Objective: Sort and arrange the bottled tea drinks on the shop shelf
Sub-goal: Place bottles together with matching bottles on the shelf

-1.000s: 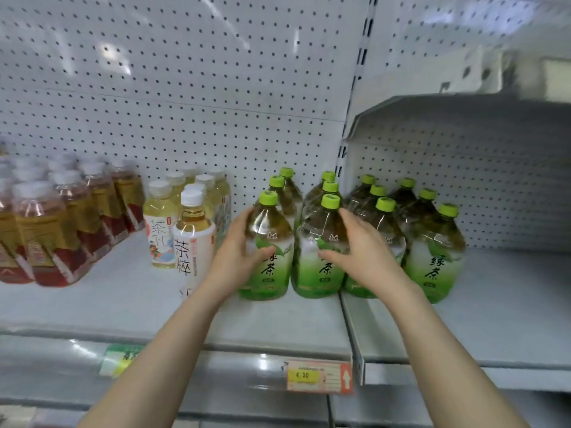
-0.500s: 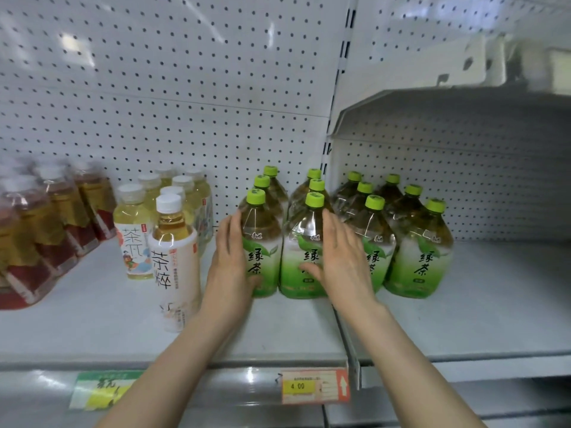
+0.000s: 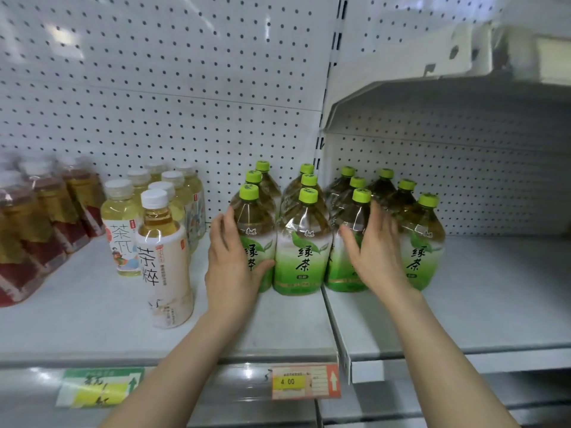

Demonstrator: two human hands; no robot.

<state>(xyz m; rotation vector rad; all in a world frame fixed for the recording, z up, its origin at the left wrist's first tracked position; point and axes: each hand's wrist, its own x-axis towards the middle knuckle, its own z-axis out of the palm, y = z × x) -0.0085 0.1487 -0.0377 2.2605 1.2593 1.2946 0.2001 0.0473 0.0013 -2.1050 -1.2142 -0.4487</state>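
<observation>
left hand flanks green tea bottles | white-capped bottle beside | red-label bottles blurred, probably tea

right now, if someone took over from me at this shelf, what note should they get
Left hand: flat against the outer side of the leftmost front green-capped green tea bottle, thumb on its label.
Right hand: open, pressed on the third front green tea bottle.
Done: green tea bottles stand upright in four rows, straddling the shelf seam.
Left: judging by the layout, squaring those rows; the white-capped pale tea bottle stands forward of its group.
</observation>
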